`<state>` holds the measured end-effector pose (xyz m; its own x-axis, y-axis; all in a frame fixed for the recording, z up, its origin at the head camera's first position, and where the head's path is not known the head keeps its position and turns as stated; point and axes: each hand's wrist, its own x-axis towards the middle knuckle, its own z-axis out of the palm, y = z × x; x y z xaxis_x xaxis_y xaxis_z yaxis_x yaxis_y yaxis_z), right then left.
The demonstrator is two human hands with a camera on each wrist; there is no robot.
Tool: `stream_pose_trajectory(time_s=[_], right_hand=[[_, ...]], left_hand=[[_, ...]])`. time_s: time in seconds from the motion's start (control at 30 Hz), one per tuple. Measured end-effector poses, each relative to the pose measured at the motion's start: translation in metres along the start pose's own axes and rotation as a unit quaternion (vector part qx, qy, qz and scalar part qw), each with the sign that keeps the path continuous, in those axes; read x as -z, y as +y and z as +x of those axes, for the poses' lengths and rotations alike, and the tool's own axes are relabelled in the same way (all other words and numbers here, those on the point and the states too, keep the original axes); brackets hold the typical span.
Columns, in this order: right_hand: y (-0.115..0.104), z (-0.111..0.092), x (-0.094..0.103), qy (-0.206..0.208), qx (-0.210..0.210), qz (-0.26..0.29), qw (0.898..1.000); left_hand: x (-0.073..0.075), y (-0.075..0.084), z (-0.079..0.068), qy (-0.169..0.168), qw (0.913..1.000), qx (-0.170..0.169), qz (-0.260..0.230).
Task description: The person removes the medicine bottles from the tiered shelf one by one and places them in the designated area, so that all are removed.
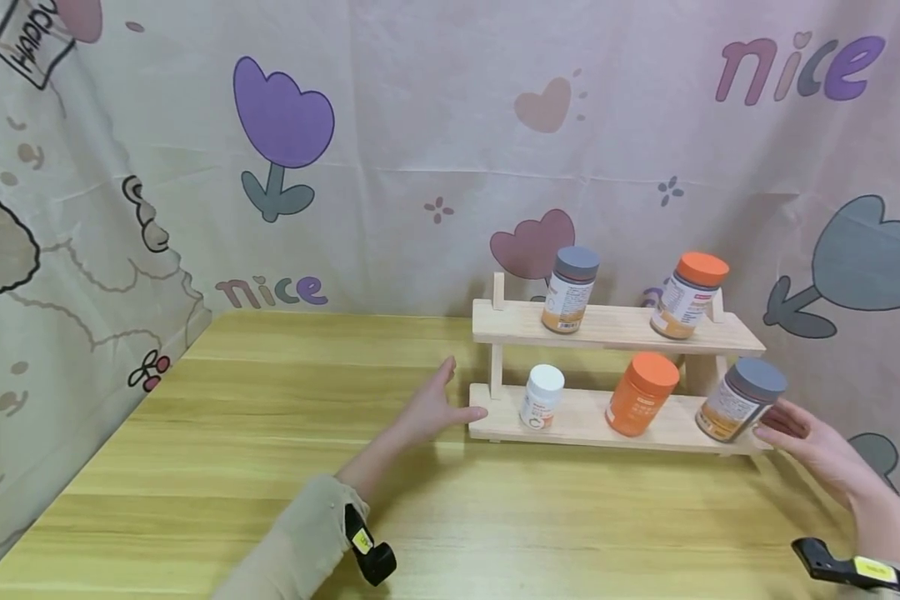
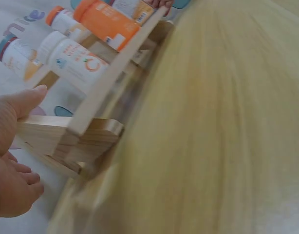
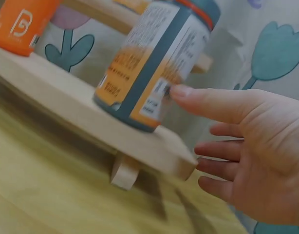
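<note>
A two-tier wooden shelf (image 1: 581, 419) stands on the table. My left hand (image 1: 429, 410) is at the left end of its lower tier, thumb stretched toward the board and fingers spread. On the other side, my right hand (image 1: 821, 450) is beside the lower tier's right end, with its thumb close to a grey-lidded bottle (image 3: 149, 63); contact is hard to tell. Along the lower tier also stand a white bottle (image 1: 542, 398) and an orange bottle (image 1: 640, 396). Another grey-lidded bottle (image 1: 568, 292) and an orange-lidded bottle (image 1: 687, 298) stand on the upper tier. Neither hand holds a thing.
The wooden tabletop (image 1: 270, 400) extends left and in front of the shelf. Close behind it hangs a printed cloth (image 1: 412, 100) with flowers and lettering. Each wrist wears a black camera strap.
</note>
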<state>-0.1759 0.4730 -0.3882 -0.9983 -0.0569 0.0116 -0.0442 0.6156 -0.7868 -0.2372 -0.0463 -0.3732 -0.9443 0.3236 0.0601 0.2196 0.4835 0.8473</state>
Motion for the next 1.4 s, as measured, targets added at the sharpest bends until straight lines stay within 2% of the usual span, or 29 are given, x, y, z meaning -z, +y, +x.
stream_pose_trajectory(time_s=[0.27,0.43,0.57,0.87,1.1,1.2,1.4], right_hand=[[-0.005,0.003,-0.01,-0.048,0.006,-0.008,0.999],[-0.006,0.006,-0.012,-0.053,0.019,0.011,0.998],[-0.006,0.006,-0.013,-0.053,0.011,0.01,0.998],[-0.007,0.006,-0.015,-0.057,-0.009,0.032,0.998],[-0.007,0.005,-0.016,-0.06,-0.026,0.032,0.997],[-0.006,0.005,-0.016,-0.061,-0.018,0.022,0.998],[-0.002,0.006,-0.015,-0.066,0.024,-0.002,0.998]], left_hand=[[-0.012,-0.011,-0.003,-0.04,0.9991,-0.005,-0.01],[-0.015,-0.015,-0.003,-0.051,0.9983,-0.016,-0.022],[-0.016,-0.015,-0.004,-0.058,0.998,-0.017,-0.015],[-0.018,-0.016,-0.005,-0.066,0.9972,-0.028,-0.021],[-0.02,-0.018,-0.005,-0.061,0.997,-0.02,-0.044],[-0.019,-0.018,-0.005,-0.057,0.9965,-0.019,-0.058],[-0.014,-0.021,-0.006,-0.042,0.9964,-0.009,-0.073]])
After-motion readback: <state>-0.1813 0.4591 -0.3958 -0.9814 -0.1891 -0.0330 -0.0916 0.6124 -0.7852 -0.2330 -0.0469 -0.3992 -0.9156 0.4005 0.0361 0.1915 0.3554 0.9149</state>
